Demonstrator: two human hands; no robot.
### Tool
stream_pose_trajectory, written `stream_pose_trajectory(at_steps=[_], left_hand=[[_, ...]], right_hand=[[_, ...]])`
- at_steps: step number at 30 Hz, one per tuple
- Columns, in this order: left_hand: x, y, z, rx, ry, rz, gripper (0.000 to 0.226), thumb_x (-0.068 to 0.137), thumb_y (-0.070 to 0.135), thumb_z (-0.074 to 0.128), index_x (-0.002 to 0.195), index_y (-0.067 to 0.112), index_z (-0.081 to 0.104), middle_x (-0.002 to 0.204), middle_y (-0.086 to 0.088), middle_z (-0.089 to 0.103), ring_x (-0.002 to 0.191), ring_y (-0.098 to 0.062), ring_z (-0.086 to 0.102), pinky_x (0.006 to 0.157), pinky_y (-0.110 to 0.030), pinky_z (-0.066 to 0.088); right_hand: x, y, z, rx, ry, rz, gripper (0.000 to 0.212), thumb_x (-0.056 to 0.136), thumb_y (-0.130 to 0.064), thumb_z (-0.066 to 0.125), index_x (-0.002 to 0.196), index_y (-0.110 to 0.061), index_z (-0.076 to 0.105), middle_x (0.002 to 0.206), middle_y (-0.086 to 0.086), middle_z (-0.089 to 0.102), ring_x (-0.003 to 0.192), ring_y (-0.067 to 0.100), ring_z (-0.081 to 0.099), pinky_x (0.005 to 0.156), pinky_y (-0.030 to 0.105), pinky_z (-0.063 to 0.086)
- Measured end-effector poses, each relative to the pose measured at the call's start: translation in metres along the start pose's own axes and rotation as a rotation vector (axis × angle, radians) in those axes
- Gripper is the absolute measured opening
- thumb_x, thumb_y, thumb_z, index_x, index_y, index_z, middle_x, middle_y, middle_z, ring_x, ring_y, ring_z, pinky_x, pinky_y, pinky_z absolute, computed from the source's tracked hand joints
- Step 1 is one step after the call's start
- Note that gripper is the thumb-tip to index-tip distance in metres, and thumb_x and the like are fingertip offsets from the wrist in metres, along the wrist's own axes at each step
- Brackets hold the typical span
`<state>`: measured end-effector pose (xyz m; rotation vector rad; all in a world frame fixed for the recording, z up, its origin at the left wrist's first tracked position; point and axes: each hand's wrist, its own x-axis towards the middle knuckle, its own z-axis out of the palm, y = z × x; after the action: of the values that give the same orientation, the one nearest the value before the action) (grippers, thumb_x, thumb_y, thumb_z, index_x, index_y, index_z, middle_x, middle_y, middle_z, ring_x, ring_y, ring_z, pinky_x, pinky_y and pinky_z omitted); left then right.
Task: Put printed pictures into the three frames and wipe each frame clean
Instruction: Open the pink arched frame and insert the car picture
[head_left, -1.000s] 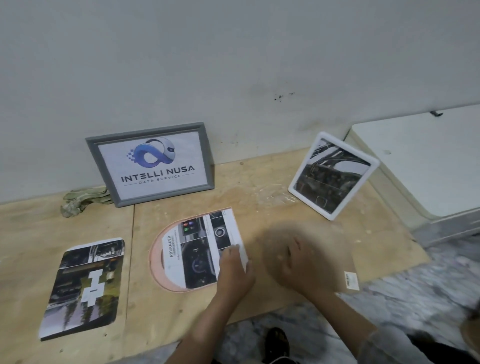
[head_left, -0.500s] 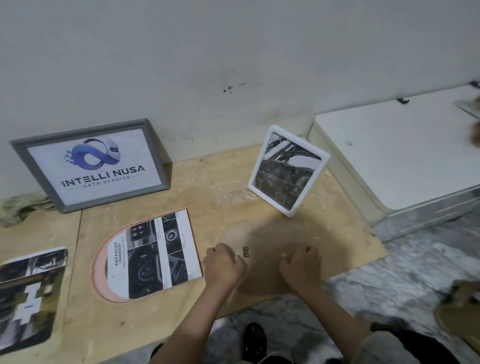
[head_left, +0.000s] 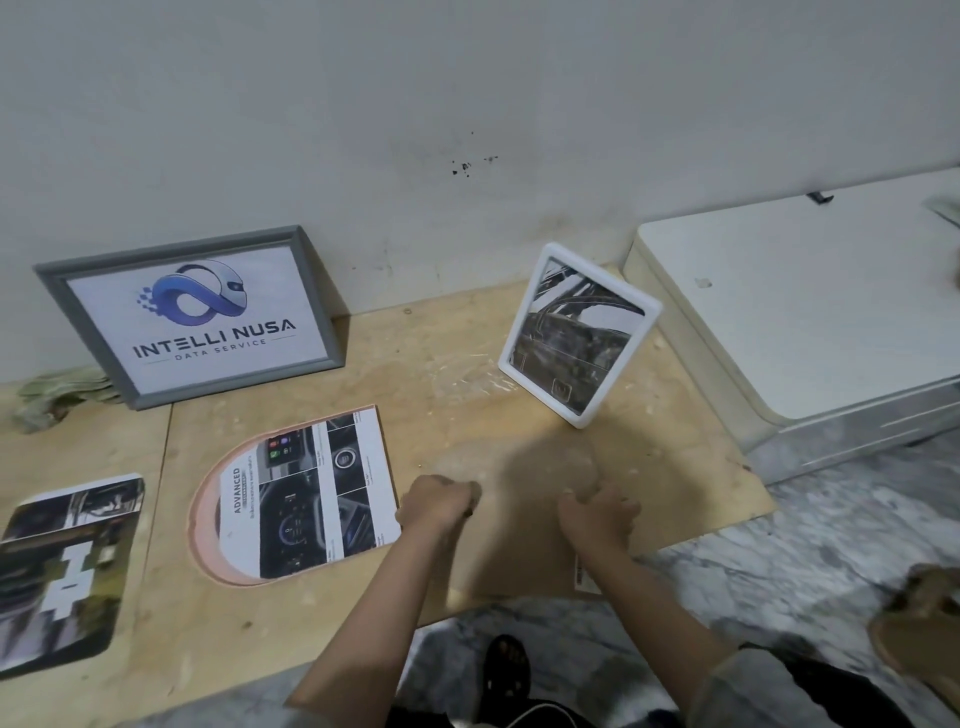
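Observation:
A brown backing board (head_left: 524, 540) lies flat on the plywood near its front edge. My left hand (head_left: 436, 506) grips the board's left edge with curled fingers by a small dark tab. My right hand (head_left: 597, 517) curls over the board's right part. Left of them the pink arch-shaped frame (head_left: 205, 525) lies flat with a printed car picture (head_left: 306, 493) on it. A grey frame (head_left: 311, 291) with a logo print leans on the wall. A white frame (head_left: 545, 270) with a car picture stands at the right. Another print (head_left: 62, 566) lies at far left.
A crumpled green cloth (head_left: 52, 395) lies by the wall behind the grey frame's left corner. Clear plastic wrap (head_left: 467, 374) lies mid-board. A white low cabinet (head_left: 810, 312) stands at the right. Marble floor and a sandal (head_left: 919, 629) are in front.
My right hand brought the brown board down onto the plywood. My left hand left the print on the arch frame and went to the board's left edge. The view swung right, then partly back.

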<state>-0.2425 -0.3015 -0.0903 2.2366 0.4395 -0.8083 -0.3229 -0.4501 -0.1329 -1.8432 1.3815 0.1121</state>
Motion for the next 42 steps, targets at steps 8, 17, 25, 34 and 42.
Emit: stream_pose_trajectory(at_steps=[8,17,25,34,42], left_hand=[[0.017,-0.009,0.003,0.096,-0.016,0.033,0.031,0.077,0.037,0.062,0.102,0.018,0.059,0.132,-0.014,0.033,0.124,-0.035,0.034,0.102,-0.037,0.037],[0.024,-0.015,-0.024,0.001,0.054,0.075,0.037,0.069,0.031,0.055,0.097,0.007,0.053,0.113,-0.008,0.041,0.096,-0.034,0.057,0.082,-0.037,0.053],[0.049,-0.043,-0.078,-0.135,0.198,0.202,0.015,0.073,0.024,0.053,0.082,0.012,0.054,0.105,-0.015,0.057,0.075,-0.024,0.054,0.070,-0.030,0.045],[0.066,-0.114,-0.157,-0.233,0.413,0.136,0.018,0.075,0.018,0.057,0.077,0.000,0.058,0.086,-0.020,0.059,0.076,-0.034,0.057,0.057,-0.028,0.038],[0.082,-0.153,-0.188,-0.093,0.407,0.121,0.030,0.077,0.027,0.060,0.095,0.004,0.056,0.106,-0.015,0.052,0.096,-0.035,0.054,0.085,-0.041,0.049]], right_hand=[[-0.004,-0.010,-0.001,0.318,0.113,0.020,0.023,0.092,-0.010,0.046,0.110,-0.006,0.060,0.107,0.012,0.061,0.087,0.023,0.050,0.074,0.028,0.035],[0.000,-0.016,-0.008,0.341,0.201,-0.019,0.030,0.083,-0.002,0.049,0.110,-0.004,0.063,0.108,0.016,0.065,0.095,0.032,0.058,0.084,0.038,0.046],[-0.032,-0.063,0.029,0.295,0.176,-0.133,0.032,0.088,-0.006,0.047,0.116,-0.010,0.063,0.113,0.010,0.065,0.101,0.029,0.058,0.082,0.029,0.042],[-0.096,-0.108,0.111,-0.062,-0.171,-0.506,0.063,0.085,-0.013,0.056,0.143,-0.007,0.034,0.134,0.014,0.046,0.123,0.030,0.044,0.098,0.033,0.037],[-0.119,-0.117,0.158,-0.349,-0.315,-0.632,0.072,0.082,-0.030,0.053,0.146,-0.009,0.027,0.147,0.017,0.028,0.135,0.031,0.029,0.110,0.036,0.025]])
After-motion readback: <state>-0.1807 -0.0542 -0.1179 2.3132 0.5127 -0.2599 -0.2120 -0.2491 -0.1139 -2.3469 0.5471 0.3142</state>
